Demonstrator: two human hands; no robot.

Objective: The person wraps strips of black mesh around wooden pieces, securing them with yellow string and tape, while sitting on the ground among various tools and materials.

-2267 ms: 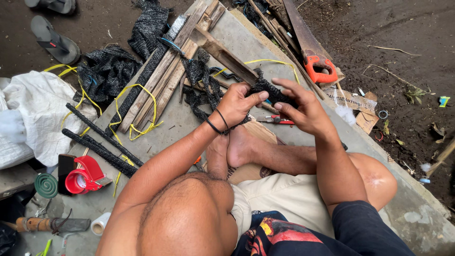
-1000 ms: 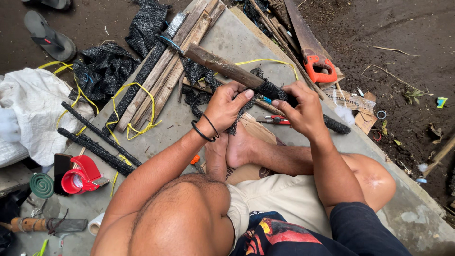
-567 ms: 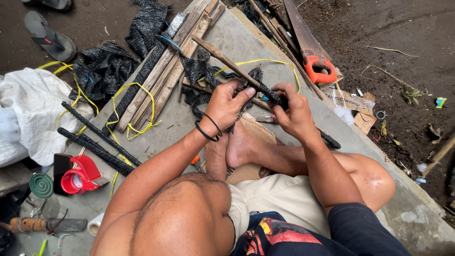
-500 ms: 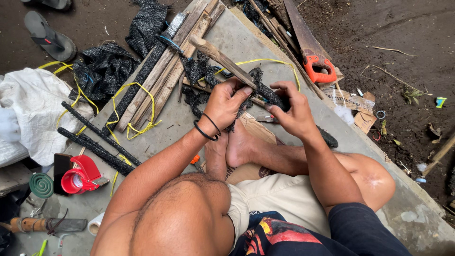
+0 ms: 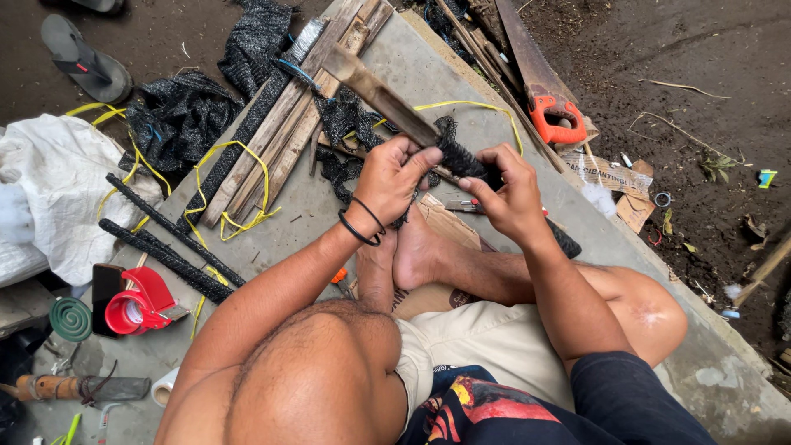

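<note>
Over the middle of the concrete slab [image 5: 346, 206], both hands grip one bamboo stick [image 5: 375, 86]. The left hand [image 5: 395, 177] pinches the black mesh [image 5: 461, 158] tight round it. The right hand [image 5: 511, 194] wraps its fingers round the stick to hold it steady.

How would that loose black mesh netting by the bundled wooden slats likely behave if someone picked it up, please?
The black mesh netting lies crumpled in folds, so it would probably droop limply. Its open weave suggests it is light. It might snag on the wooden slats beside it.
</note>
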